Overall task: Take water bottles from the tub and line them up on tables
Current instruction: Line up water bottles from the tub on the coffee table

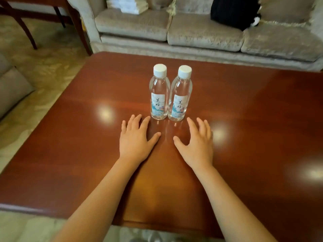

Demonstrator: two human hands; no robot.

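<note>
Two clear water bottles with white caps and pale blue labels stand upright side by side, touching or nearly so, on a glossy reddish wooden table [244, 105]. The left bottle [159, 92] and the right bottle [180, 94] sit near the table's middle. My left hand [137, 138] hovers just in front of the left bottle, fingers spread, holding nothing. My right hand [195, 142] hovers in front of the right bottle, also spread and empty. Neither hand touches a bottle. No tub is in view.
A grey sofa [201, 35] runs along the far side of the table, with a black bag [234, 11] and a white stack [127, 4] on it. A dark wooden side table [26, 20] stands at the upper left. A grey cushion [12, 88] is at the left.
</note>
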